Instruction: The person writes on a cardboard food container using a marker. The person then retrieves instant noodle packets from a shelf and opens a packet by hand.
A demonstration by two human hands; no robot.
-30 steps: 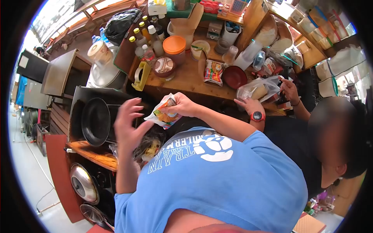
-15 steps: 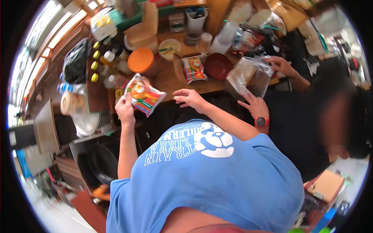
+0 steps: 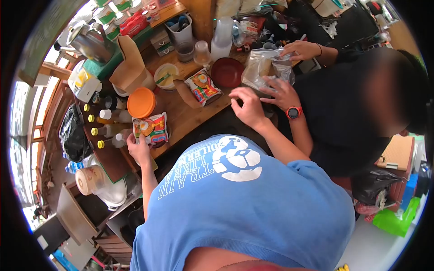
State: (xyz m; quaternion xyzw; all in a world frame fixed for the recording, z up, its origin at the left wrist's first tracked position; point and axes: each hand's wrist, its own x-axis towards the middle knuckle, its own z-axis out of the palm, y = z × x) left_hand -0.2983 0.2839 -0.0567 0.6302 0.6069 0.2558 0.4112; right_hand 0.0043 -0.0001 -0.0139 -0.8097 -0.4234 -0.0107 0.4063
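Observation:
A red and white noodle packet (image 3: pixel 153 128) is gripped at its lower left edge by my left hand (image 3: pixel 139 147), beside the orange-lidded tub (image 3: pixel 141 103). My right hand (image 3: pixel 247 105) holds nothing; its fingers are bent and a little apart, in front of the wooden counter (image 3: pixel 192 118). On the counter lies a second noodle packet (image 3: pixel 203 87), between a piece of brown cardboard (image 3: pixel 186 94) and a dark red bowl (image 3: pixel 227 72).
A co-worker (image 3: pixel 348 113) at my right has both hands on a clear plastic bag (image 3: pixel 264 67). Bottles with yellow caps (image 3: pixel 106 131) stand at the left. Behind are a steel pitcher (image 3: pixel 92 43) and a white bin (image 3: pixel 179 29).
The packet passed from my right hand to my left and moved over beside the orange-lidded tub. My right hand moved right, toward the co-worker's hands. The view has turned.

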